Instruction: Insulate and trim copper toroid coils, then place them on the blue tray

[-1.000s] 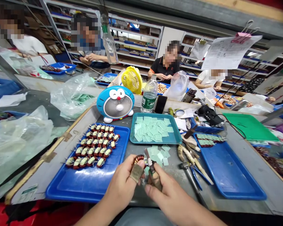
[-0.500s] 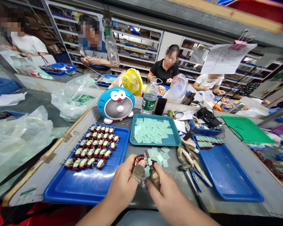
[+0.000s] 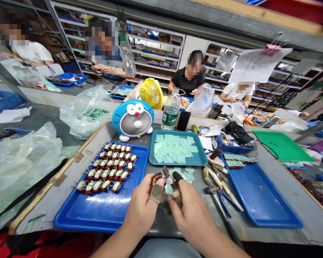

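Observation:
At the front middle of the bench, my left hand (image 3: 141, 206) is closed on a copper-wound ring coil (image 3: 156, 177). A cloth-like wrap (image 3: 156, 192) covers its thumb. Close beside it, my right hand (image 3: 192, 208) is closed round a short flat-bladed tool (image 3: 167, 173) with a thick handle, its blade slanting up near the coil. The fingers hide where blade and coil meet, so I cannot tell whether they touch. Just beyond the hands lie loose pale green squares (image 3: 190, 175), and more fill a teal tray (image 3: 151, 157).
Left stands a blue tray (image 3: 102, 215) with rows of coils; right, another blue tray (image 3: 271, 211) with a few. A hammer (image 3: 218, 200) and blue-handled pliers (image 3: 224, 204) lie between. Behind are a blue fan (image 3: 133, 120), a bottle (image 3: 170, 113) and a phone (image 3: 183, 121). Co-workers sit opposite.
The flat blade has tilted further left toward the coil, and my right hand has turned slightly. Both hands stay close together, and the coil remains in my left hand.

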The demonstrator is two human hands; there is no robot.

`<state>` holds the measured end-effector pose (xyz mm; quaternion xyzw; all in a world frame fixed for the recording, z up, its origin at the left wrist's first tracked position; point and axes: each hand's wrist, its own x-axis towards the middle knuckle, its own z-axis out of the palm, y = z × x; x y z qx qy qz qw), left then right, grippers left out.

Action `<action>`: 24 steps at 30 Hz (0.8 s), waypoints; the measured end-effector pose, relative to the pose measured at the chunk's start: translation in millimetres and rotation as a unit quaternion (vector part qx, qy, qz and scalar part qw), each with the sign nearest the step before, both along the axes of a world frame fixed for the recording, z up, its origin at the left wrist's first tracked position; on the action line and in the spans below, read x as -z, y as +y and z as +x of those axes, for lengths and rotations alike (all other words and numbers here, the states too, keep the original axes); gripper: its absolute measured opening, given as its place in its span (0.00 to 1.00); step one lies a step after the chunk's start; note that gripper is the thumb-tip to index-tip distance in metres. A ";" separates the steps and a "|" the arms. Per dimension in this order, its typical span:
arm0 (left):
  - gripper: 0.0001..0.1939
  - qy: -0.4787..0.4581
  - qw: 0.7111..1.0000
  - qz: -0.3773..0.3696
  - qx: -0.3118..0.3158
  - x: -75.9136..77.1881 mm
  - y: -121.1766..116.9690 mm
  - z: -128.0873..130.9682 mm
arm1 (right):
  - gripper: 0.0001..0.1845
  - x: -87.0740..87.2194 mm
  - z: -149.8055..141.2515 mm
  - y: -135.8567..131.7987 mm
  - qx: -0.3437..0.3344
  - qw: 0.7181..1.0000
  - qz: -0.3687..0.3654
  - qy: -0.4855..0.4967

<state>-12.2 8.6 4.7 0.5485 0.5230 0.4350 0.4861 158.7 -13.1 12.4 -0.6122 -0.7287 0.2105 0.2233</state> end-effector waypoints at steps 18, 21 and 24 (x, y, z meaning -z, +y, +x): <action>0.12 -0.588 0.781 -0.211 -0.003 -16.0 22.8 -3.1 | 0.33 76.9 50.4 -39.4 0.102 0.979 -0.082 0.154; 0.13 -0.593 0.777 -0.211 0.006 -17.2 20.5 0.4 | 0.34 76.4 54.1 -44.3 0.097 0.978 -0.102 0.152; 0.14 -0.594 0.776 -0.212 0.016 -17.3 18.7 5.3 | 0.36 73.3 54.3 -45.0 0.118 0.969 -0.116 0.184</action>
